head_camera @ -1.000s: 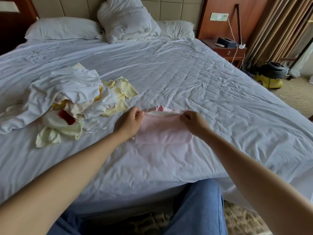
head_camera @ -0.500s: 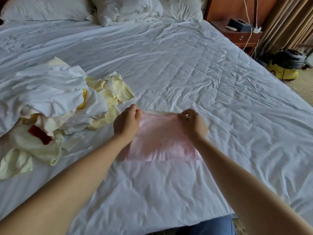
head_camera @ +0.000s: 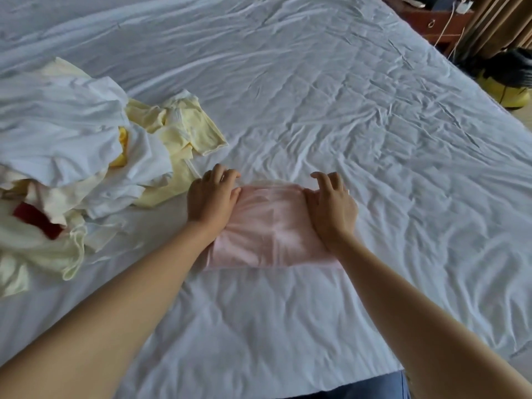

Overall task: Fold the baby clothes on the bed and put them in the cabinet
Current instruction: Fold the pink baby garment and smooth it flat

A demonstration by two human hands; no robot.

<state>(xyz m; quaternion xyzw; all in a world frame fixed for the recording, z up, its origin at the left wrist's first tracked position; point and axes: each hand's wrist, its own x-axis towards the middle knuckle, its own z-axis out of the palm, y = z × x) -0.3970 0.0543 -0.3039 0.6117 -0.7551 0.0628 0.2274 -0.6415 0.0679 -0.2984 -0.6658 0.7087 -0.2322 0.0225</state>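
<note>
Right at the bottom edge a strip of blue denim (head_camera: 359,388) shows, just below the near side of the bed (head_camera: 259,326), which is covered in a wrinkled white sheet. 2 bare forearms reach forward over the sheet from the lower corners.

Between them a pink garment (head_camera: 267,234) lies flat on the bed, folded into a rough rectangle with its near edge straight. The left hand (head_camera: 211,200) rests palm down on the garment's left side, with its thumb on the pink cloth and its fingers bent over the far left corner. I cannot tell whether those fingers pinch the cloth or only press on it. The right hand (head_camera: 331,208) lies palm down on the right side, fingers spread and arched, their tips past the far edge and the thumb against that edge, holding nothing.

To the left, touching the bed and just beside the left hand, sits a loose pile of baby clothes (head_camera: 72,156): white pieces on top, pale yellow ones beneath and around, and 1 dark red patch low down.

Beyond the far right of the bed stand a wooden nightstand (head_camera: 440,21), a brown curtain (head_camera: 495,24) and a yellow and black appliance (head_camera: 509,79) on the floor
</note>
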